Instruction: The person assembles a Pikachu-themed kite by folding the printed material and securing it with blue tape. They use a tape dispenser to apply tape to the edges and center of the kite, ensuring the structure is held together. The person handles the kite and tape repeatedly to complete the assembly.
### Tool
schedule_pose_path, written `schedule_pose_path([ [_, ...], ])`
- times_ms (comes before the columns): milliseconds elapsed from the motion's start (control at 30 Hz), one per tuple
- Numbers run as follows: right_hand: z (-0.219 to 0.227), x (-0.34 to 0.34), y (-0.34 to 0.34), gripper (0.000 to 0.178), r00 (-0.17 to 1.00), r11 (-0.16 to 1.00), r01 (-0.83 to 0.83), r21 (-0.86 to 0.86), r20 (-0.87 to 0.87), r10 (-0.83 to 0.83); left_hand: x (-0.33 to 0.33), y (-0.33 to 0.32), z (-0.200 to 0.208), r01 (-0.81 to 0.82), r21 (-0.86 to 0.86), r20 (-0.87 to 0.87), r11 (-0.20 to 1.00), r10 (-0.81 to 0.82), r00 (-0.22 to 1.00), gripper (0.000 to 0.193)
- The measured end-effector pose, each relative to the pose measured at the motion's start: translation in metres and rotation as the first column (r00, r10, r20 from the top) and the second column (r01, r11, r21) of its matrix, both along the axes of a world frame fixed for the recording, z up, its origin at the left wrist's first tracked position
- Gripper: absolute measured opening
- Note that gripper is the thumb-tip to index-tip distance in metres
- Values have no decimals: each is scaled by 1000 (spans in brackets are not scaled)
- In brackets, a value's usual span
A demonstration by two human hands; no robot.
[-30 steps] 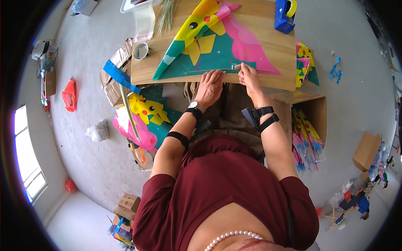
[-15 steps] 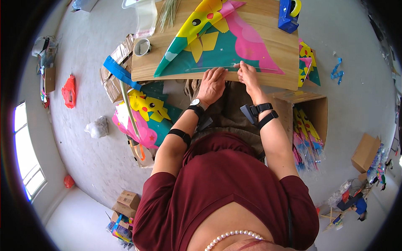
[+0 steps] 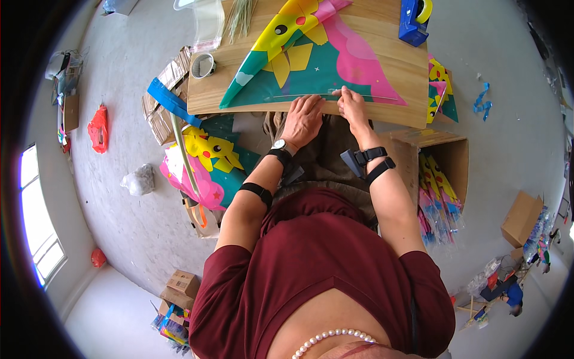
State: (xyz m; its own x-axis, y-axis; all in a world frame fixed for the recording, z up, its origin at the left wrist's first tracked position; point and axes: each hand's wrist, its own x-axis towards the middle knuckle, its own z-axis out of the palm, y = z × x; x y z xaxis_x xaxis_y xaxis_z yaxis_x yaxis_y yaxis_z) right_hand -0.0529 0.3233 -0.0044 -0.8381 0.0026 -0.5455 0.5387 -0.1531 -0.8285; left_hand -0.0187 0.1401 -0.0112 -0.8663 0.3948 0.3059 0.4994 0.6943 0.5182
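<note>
A folded kite sheet point(image 3: 326, 69), printed in green, pink and yellow with a cartoon face, lies on the wooden table point(image 3: 382, 115). Along its near edge runs a thin pale line, perhaps a rod or a fold. My left hand point(image 3: 303, 119) rests on that edge, its fingers stretched out and lying flat. Just to its right is my right hand point(image 3: 354, 110), closed, with thumb and fingertips pinched at the same edge. Whatever sits in that pinch is too small to make out.
A blue tape dispenser point(image 3: 412, 24) stands at the table's far right. A tape roll point(image 3: 204, 65), thin sticks point(image 3: 241, 19) and clear bags point(image 3: 207, 27) lie at the left. More printed sheets point(image 3: 206, 158) hang lower left; an open carton point(image 3: 451, 149) holds packed ones at right.
My right hand has shifted very slightly to the left along the sheet's edge. My left hand and the sheet stay nearly where they were.
</note>
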Motion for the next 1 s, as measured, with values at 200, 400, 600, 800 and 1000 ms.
schedule_pose_path([
  [200,-2,0,-3,36,1000,998,3,55,-15,-2,0,1,1,-3,-19,4,1000,3,1000,46],
  [400,-6,0,-5,36,999,996,12,93,-36,-9,-1,2,5,18,-39,8,999,-18,1000,56],
  [600,-10,0,-6,36,998,992,30,121,-50,-24,0,3,5,19,-93,-15,995,-21,1000,58],
  [800,-9,0,-6,35,998,988,24,153,-59,-15,1,4,6,20,-103,-15,994,-21,1000,58],
  [1000,-10,-1,-7,34,998,988,44,145,-59,-36,2,3,3,23,-111,-7,994,-24,1000,57],
])
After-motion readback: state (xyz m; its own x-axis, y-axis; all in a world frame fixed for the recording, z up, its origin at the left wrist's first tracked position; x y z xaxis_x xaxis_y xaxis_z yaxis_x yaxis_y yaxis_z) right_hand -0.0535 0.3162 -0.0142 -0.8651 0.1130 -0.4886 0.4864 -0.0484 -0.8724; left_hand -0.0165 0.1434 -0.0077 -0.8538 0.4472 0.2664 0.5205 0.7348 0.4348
